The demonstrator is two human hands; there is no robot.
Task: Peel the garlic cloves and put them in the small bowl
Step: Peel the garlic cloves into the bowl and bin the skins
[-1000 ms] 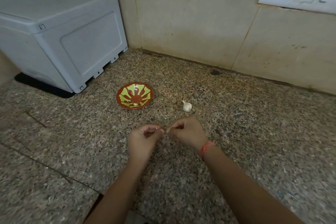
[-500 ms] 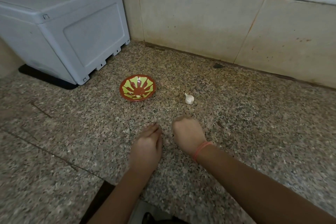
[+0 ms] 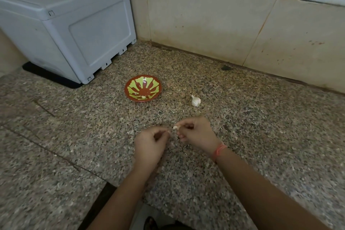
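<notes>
Step in hand, as I read it: peeling. The right hand (image 3: 196,133) pinches a small pale clove (image 3: 175,127) at its fingertips, held just above the counter (image 3: 261,136). The left hand (image 3: 150,143) is curled, thumb and finger pressed together close beside the clove; whether it grips a shred of skin I cannot tell (too small to resolve).

The bowl (image 3: 128,87) sits further back on the counter, well apart from both hands, with one pale piece (image 3: 143,97) lying near its front rim, probably a peeled clove. The garlic bulb (image 3: 195,100) rests to the right of the bowl, between it and the hands, untouched.

I judge the task early: one clove delivered, one in work, the bulb remaining.

Next move, in my estimate: finish stripping the skin, then carry the clove forward and left to the bowl. The bowl is shallow, so the release should be low over its centre.
</notes>
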